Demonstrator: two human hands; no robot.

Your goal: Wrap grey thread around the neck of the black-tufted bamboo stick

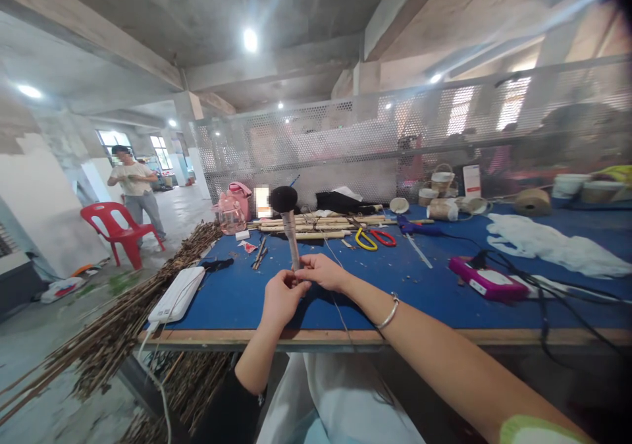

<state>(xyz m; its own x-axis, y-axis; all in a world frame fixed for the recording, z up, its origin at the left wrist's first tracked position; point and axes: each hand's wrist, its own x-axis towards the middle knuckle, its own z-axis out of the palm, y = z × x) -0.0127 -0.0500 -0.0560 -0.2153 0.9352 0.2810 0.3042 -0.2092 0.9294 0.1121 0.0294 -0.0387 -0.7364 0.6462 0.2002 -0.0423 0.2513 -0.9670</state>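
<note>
Held thing: a grey stick (292, 236) with a dark, round, fuzzy head, standing almost upright above the near part of the counter (419, 286), its lower end in both hands.
Left hand (280, 297): comes up from below the counter edge; its fingers (296, 287) are closed on the very bottom of the stick.
Right hand (322, 271): reaches in from the right, a silver bangle (390, 312) on the wrist; its fingers (305, 274) pinch the stick just above the left hand, and the two hands touch.
Cord: a thin cord (344, 319) runs from the hands down over the counter's front edge.
Counter top: blue, with a wooden front edge.
Behind the stick: a row of pale poles (306, 225) lying crosswise, with yellow scissors (364, 240) and red scissors (384, 237) just to their right.
Left of the hands: a flat white box (176, 294) near the corner, with a white cable hanging off it.
Right of the hands: a pink device (486, 282) with black cables, and beyond it a crumpled white bag (543, 246).
Far left corner: a pink jug (232, 215).
Beside the counter: a long bundle of brown twigs (123, 319) leaning from the floor up to the left edge.
Background: a red chair (118, 230) and another person (135, 190) standing well apart, and a mesh screen (395, 141) behind the counter.
</note>
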